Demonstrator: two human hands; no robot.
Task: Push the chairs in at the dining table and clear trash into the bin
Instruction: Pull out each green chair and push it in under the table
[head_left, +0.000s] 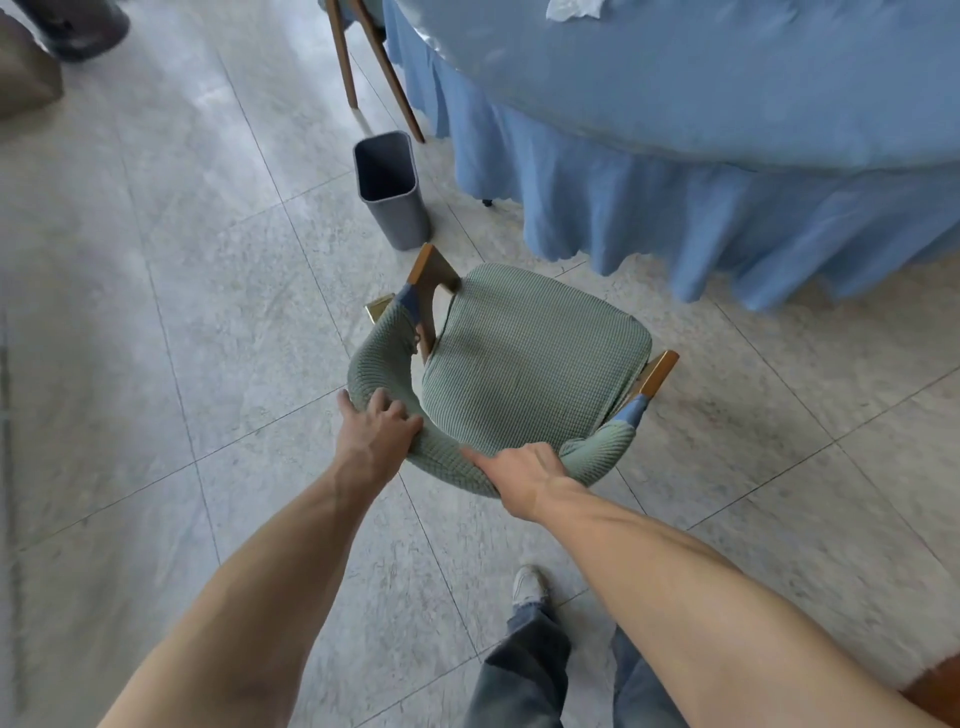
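Observation:
A chair (530, 364) with a green knitted cover and wooden arm ends stands on the tiled floor, its seat facing the round table (727, 93) draped in a blue cloth. My left hand (376, 436) grips the left part of the curved backrest. My right hand (519, 475) grips the backrest's middle right, fingers curled over its top. A gap of floor lies between the chair's front and the tablecloth skirt. An empty grey bin (392, 187) stands on the floor left of the table. Crumpled white paper (574, 8) lies on the table at the top edge.
Another chair's wooden legs (363, 62) show beside the table at the top. A dark object (72, 26) and a brown shape (23, 73) sit at the top left. My legs and a white shoe (527, 584) are below the chair. Open tiled floor spreads left.

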